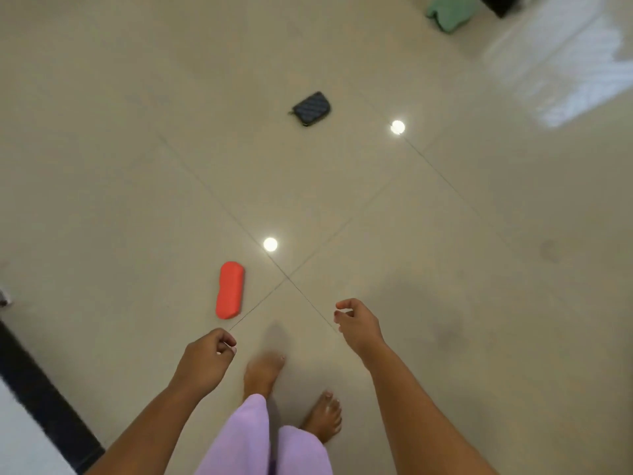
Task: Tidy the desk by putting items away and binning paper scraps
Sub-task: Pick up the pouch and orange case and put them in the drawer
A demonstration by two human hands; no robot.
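The left hand hangs over the floor with its fingers curled loosely inward, holding nothing that shows. The right hand is likewise half-curled, thumb and forefinger nearly meeting, and grips nothing visible. Both forearms are bare. Between them stand two bare feet under lilac trouser legs of soft cloth.

Just beyond the left hand lies a red case, a smooth, matte oblong with rounded ends, flat on the floor beside the point where four tiles meet. Farther off, well apart from it, lies a dark pouch, a rounded rectangle with a quilted or woven surface and a zip pull at one corner.

The floor is glossy beige tile with thin dark grout lines; it mirrors two round ceiling lights and a pale window glare near the upper right. A mint-green object, blurred, sits at the top edge. A black strip with white beside it runs along the lower left corner.
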